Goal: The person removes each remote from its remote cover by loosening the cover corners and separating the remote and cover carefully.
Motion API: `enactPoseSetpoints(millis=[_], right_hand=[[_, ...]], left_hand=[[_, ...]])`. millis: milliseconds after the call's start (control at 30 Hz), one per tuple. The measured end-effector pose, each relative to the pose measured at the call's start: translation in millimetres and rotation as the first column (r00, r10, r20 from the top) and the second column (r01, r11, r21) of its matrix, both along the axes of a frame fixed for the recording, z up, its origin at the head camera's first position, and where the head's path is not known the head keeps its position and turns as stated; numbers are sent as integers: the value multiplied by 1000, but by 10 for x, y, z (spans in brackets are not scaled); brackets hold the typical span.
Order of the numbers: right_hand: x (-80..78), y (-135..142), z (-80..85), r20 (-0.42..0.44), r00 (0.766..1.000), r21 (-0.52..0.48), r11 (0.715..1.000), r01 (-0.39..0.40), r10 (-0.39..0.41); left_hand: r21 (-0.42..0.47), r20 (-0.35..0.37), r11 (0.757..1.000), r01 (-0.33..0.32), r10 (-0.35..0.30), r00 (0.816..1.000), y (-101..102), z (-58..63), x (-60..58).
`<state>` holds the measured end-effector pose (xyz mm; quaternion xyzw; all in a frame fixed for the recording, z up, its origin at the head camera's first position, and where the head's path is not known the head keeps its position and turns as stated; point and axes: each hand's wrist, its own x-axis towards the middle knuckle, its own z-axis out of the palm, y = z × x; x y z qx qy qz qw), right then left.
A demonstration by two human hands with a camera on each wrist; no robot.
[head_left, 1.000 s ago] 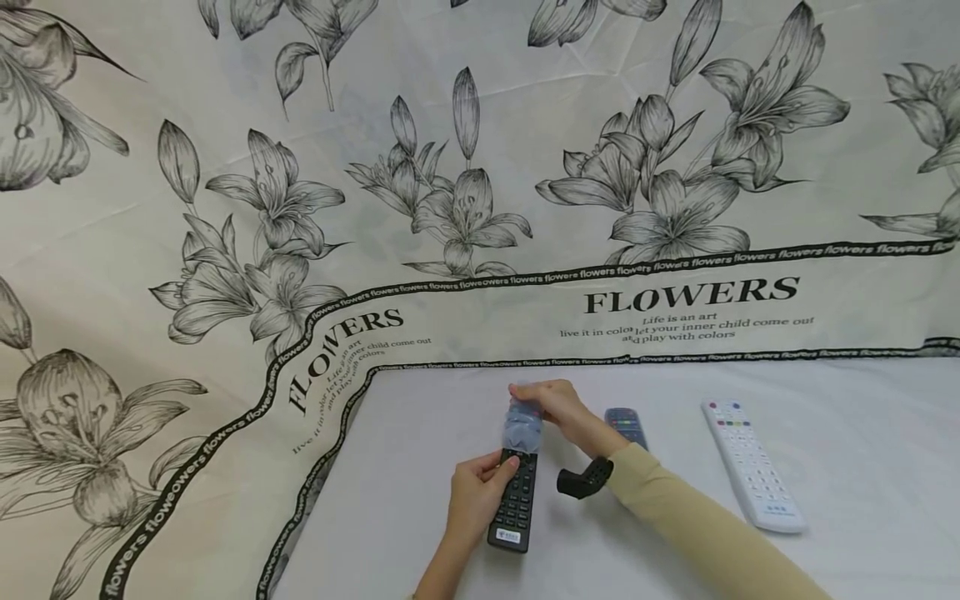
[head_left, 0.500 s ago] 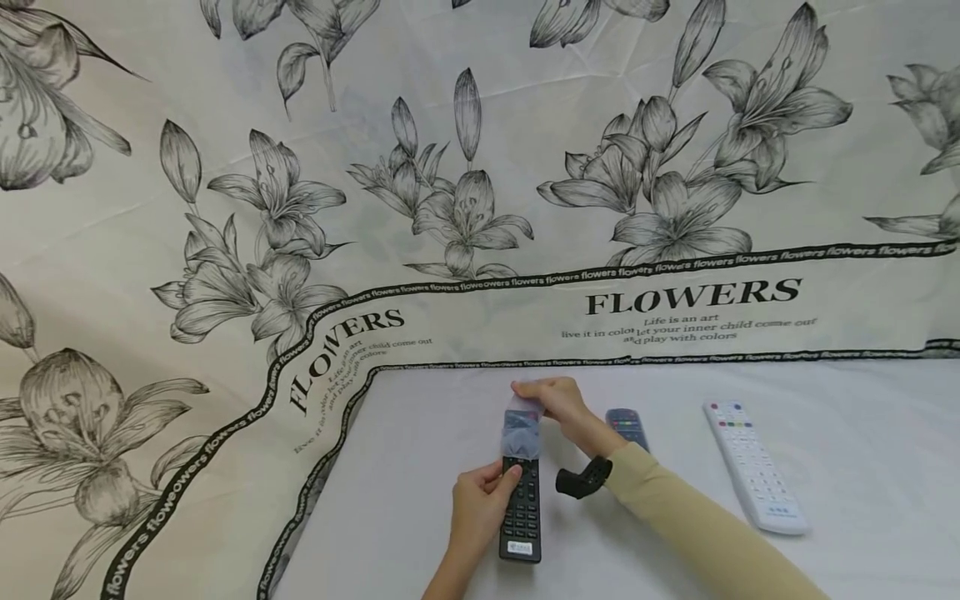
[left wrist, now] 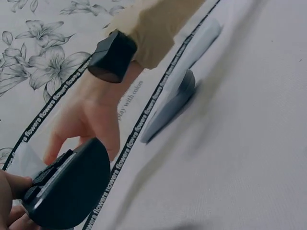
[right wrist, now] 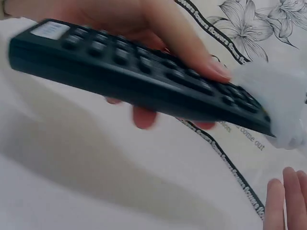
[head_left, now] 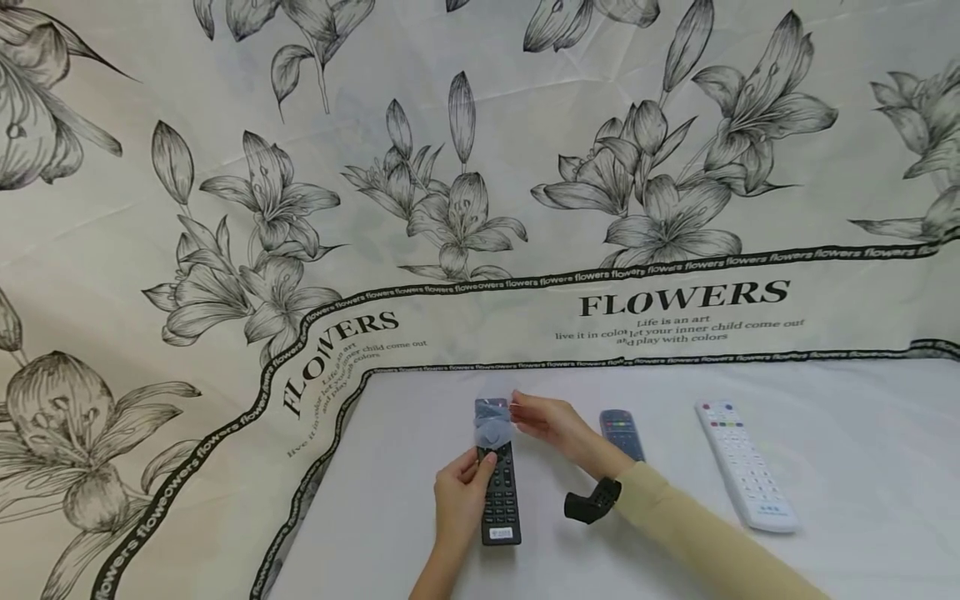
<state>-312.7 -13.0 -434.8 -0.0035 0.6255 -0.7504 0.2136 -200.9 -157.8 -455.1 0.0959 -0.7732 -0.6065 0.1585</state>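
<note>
My left hand [head_left: 461, 492] grips a black remote control [head_left: 498, 504], thumb on its buttons and fingers curled beneath, as the right wrist view shows. A crumpled clear plastic sleeve [head_left: 492, 423] covers the remote's far end; the lower buttons and a white label are bare. My right hand [head_left: 555, 425] is just right of the sleeved end, its fingertips close to the plastic. In the right wrist view its fingers [right wrist: 283, 203] look straight, below the plastic sleeve [right wrist: 280, 103]. The left wrist view shows the right hand [left wrist: 91, 120] behind the remote's near end [left wrist: 72, 191].
A smaller dark blue-grey remote [head_left: 622, 433] lies on the white tablecloth [head_left: 390, 492] behind the right forearm. Farther right is a long white remote [head_left: 746, 467]. A flower-printed cloth [head_left: 480, 325] hangs behind the table. A black wrist device [head_left: 592, 502] sits on the right wrist.
My right hand has come off the sleeve's far end to its right side. The left hand and remote have shifted slightly left, and the sleeve now sits loosely over the far end.
</note>
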Motion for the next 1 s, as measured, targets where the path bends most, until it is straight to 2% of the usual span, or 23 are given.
enactPoseSetpoints(millis=[167, 367, 467, 700, 1000], right_hand=[[102, -46, -52, 27, 1000, -30, 1000, -9, 10], [128, -65, -40, 49, 991, -89, 988, 127, -123], [120, -45, -29, 77, 985, -95, 982, 162, -155], [37, 8, -22, 70, 982, -28, 983, 179, -177], [-23, -6, 42, 73, 965, 19, 968, 249, -250]], left_hand=[[56, -2, 997, 46, -46, 999, 12, -8, -39], [116, 34, 981, 153, -158, 987, 37, -10, -46], [120, 57, 976, 181, -189, 980, 45, -18, -43], [109, 60, 971, 211, -218, 974, 82, -3, -37], [87, 90, 978, 191, -199, 976, 148, 48, -50]])
